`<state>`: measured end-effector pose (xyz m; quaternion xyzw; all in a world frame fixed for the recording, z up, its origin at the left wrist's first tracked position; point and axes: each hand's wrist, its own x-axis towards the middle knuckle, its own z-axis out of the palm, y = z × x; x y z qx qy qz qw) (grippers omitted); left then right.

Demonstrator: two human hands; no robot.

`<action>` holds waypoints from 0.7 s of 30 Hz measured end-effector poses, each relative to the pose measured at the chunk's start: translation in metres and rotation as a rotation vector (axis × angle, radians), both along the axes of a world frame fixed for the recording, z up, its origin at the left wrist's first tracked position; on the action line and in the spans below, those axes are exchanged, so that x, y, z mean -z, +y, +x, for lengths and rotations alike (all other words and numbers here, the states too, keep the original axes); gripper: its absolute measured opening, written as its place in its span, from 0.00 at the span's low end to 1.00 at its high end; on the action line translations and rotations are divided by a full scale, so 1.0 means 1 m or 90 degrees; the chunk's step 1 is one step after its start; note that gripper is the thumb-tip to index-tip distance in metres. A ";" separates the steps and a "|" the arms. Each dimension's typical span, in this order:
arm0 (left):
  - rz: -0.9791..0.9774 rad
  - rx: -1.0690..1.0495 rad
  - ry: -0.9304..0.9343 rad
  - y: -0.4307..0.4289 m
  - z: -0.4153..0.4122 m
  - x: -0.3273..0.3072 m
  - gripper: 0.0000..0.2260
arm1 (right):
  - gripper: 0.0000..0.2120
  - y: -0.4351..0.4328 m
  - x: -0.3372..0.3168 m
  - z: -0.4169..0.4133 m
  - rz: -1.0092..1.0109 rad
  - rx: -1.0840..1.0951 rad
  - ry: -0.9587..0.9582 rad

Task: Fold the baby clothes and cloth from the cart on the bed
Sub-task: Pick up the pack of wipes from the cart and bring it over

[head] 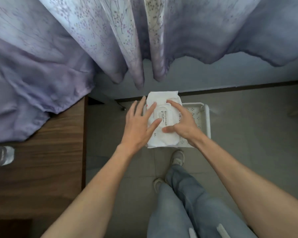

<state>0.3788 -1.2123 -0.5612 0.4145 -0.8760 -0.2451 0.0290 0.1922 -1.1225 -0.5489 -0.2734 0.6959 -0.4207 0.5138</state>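
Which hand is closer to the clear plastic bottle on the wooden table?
Left. The left hand rests on the white wipes pack, on the side toward the clear plastic bottle; the right hand lies on the pack's far side.

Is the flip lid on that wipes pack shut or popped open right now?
Shut, as far as the view shows. The lid lies flat against the wipes pack, no flap raised, with the left hand and right hand resting on it.

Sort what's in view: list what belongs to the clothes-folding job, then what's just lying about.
Part of the job:
white cart
left hand and right hand, both resting on the wipes pack

Just lying about:
wipes pack on top of the cart
curtains
wooden surface
clear bottle on it

No baby clothes visible.
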 end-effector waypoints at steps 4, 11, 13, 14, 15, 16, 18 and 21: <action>0.104 -0.096 0.191 0.009 -0.005 -0.047 0.21 | 0.49 0.009 -0.054 0.007 -0.039 -0.005 -0.013; 0.215 -0.202 0.386 0.033 0.010 -0.137 0.11 | 0.48 0.037 -0.140 0.027 -0.090 -0.026 -0.016; 0.211 -0.223 0.402 0.044 0.018 -0.164 0.09 | 0.48 0.046 -0.167 0.035 -0.102 -0.039 -0.017; 0.210 -0.231 0.409 0.049 0.022 -0.177 0.09 | 0.48 0.049 -0.180 0.039 -0.109 -0.048 -0.018; 0.210 -0.235 0.413 0.053 0.027 -0.190 0.09 | 0.48 0.052 -0.193 0.043 -0.116 -0.057 -0.022; 0.205 -0.237 0.415 0.058 0.033 -0.203 0.10 | 0.47 0.054 -0.207 0.048 -0.123 -0.069 -0.028; 0.167 -0.242 0.418 0.065 0.047 -0.228 0.11 | 0.46 0.053 -0.233 0.057 -0.145 -0.107 -0.027; 0.105 -0.281 0.407 0.067 0.073 -0.263 0.11 | 0.46 0.044 -0.268 0.072 -0.181 -0.189 -0.009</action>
